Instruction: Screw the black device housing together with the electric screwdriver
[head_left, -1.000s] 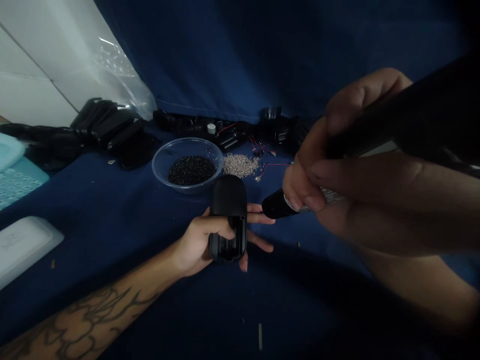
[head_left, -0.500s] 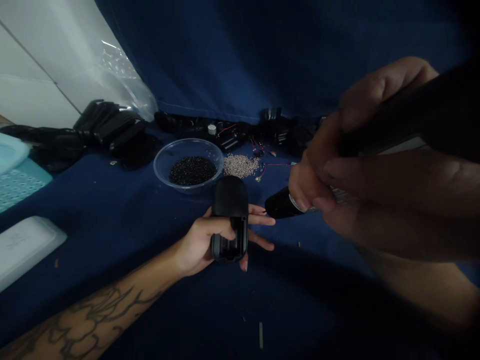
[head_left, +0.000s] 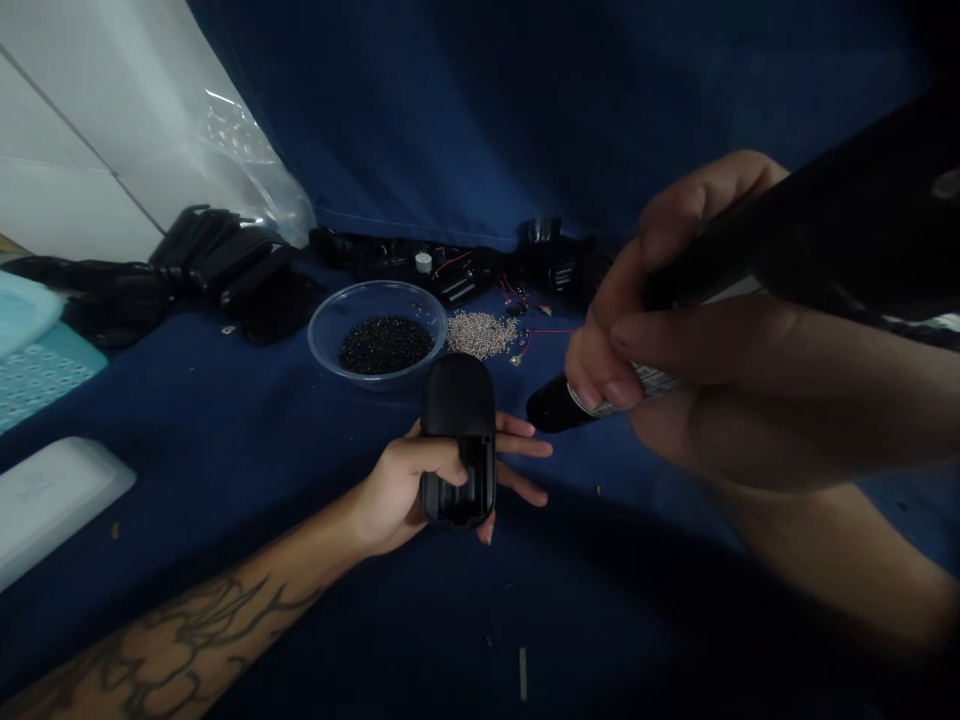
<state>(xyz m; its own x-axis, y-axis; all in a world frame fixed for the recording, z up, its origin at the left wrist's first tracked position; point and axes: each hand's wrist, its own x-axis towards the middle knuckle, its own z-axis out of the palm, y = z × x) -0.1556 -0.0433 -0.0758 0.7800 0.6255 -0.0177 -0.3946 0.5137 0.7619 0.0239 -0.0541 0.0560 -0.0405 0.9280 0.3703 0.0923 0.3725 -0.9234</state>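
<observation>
A black plastic housing [head_left: 458, 440] sits upright over the blue-covered table [head_left: 225, 430], gripped by the left hand [head_left: 409, 490], thumb across its front. The right hand [head_left: 720, 390] is closed around a black power tool [head_left: 750, 260], tip just beside the housing. Behind stands a clear bowl [head_left: 377, 330] of dark bits.

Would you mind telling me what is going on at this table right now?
A person is working over a blue cloth. Their left hand grips a black casing, open end toward them. Their right hand holds a pen-shaped tool, its tip aimed at the casing, close but not touching. Behind sit a clear bowl of dark bits and a pile of silvery bits.
</observation>
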